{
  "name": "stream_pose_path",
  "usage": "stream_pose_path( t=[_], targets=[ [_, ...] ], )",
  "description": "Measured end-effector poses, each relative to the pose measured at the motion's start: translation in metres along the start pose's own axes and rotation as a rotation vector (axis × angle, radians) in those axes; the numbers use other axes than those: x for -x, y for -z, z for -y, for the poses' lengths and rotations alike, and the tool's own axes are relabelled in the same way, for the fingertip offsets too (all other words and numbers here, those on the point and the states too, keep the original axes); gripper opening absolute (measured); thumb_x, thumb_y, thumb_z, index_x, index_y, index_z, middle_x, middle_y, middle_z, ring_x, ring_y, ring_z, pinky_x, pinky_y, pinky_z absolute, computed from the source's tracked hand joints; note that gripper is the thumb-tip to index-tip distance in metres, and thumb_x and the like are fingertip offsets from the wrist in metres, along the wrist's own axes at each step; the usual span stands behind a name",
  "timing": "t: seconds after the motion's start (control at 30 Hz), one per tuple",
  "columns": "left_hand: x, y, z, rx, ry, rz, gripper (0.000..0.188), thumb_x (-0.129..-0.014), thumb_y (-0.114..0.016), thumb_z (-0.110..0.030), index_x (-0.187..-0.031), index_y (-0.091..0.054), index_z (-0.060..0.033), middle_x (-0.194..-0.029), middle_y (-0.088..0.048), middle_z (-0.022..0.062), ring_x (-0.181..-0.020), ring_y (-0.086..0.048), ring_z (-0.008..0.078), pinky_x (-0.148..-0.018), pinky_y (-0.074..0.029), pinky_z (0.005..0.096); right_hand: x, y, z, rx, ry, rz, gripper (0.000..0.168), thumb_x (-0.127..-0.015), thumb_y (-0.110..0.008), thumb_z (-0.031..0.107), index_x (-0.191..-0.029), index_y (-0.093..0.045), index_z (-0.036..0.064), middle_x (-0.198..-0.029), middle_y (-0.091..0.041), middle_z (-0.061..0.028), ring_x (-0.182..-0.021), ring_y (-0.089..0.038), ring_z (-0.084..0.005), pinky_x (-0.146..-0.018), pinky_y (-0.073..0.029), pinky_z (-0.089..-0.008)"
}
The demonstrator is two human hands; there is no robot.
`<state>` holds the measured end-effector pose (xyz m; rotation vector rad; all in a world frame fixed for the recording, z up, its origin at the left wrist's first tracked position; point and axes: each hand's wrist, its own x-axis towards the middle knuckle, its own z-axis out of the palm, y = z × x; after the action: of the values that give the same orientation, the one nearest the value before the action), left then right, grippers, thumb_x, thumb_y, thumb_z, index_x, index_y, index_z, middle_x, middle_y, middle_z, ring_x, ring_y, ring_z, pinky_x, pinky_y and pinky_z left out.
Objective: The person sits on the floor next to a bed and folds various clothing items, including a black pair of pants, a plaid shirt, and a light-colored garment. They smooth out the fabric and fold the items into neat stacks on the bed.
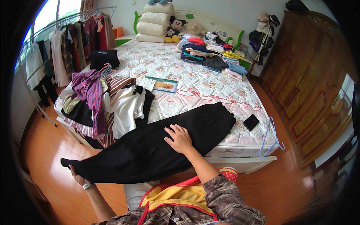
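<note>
A long black garment (146,149) lies slantwise over the near edge of the mattress (168,108), its left end reaching out past the bed. My left hand (78,176), with a metal watch at the wrist, grips that narrower left end. My right hand (179,138) rests on top of the cloth with the fingers spread, palm down. To the right of the garment lie a small black square object (251,122) and a light blue hanger (270,137) hooked over the bed's corner. Left of it is a loose heap with a plaid shirt (91,95) and a white garment (126,109).
Folded clothes (205,53) are stacked at the bed's far right, near plush toys (176,26) and rolled white bedding (153,26). A loaded clothes rack (67,19) stands at left, a wooden wardrobe (306,78) at right. A picture-covered flat item (164,85) lies mid-bed.
</note>
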<state>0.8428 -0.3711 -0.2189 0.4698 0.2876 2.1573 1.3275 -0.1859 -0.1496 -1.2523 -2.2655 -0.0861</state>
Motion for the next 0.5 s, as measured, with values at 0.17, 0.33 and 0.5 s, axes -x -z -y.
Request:
stream_pose_path(
  t=[0.17, 0.33, 0.5],
  targets=[
    [-0.084, -0.151, 0.019, -0.09, -0.055, 0.265, 0.036, -0.095, -0.05, -0.027, -0.116, -0.059, 0.0018, -0.112, -0.063, 0.0149, -0.101, -0.062, 0.0259, -0.093, -0.049, 0.0398, -0.005, 0.0, -0.01, -0.065, -0.056, 0.034, 0.046, -0.088, -0.055, 0.043, -0.125, -0.059, 0.016, -0.133, -0.051, -0.0124, -0.126, -0.043, -0.0307, -0.105, -0.031, -0.042],
    [-0.097, -0.374, 0.161, -0.374, -0.277, 0.235, 0.029, -0.096, -0.047, -0.014, -0.117, -0.06, -0.0005, -0.112, -0.063, 0.0058, -0.102, -0.058, 0.0128, -0.095, -0.045, 0.0288, 0.004, 0.002, -0.025, -0.152, -0.051, 0.01, 0.046, -0.088, -0.057, 0.04, -0.127, -0.057, 0.016, -0.131, -0.051, -0.0138, -0.124, -0.045, -0.0311, -0.104, -0.033, -0.0421],
    [-0.059, -0.463, 0.349, -0.753, -0.184, 0.887, 0.037, -0.078, -0.069, -0.014, -0.11, -0.058, 0.0009, -0.088, -0.064, 0.0141, -0.078, -0.062, 0.024, -0.07, -0.05, 0.0354, 0.008, 0.007, -0.046, -0.776, -0.079, -0.128, 0.049, -0.089, -0.061, 0.028, -0.131, -0.05, 0.006, -0.124, -0.056, -0.0151, -0.114, -0.053, -0.0317, -0.102, -0.038, -0.0383]
  ],
)
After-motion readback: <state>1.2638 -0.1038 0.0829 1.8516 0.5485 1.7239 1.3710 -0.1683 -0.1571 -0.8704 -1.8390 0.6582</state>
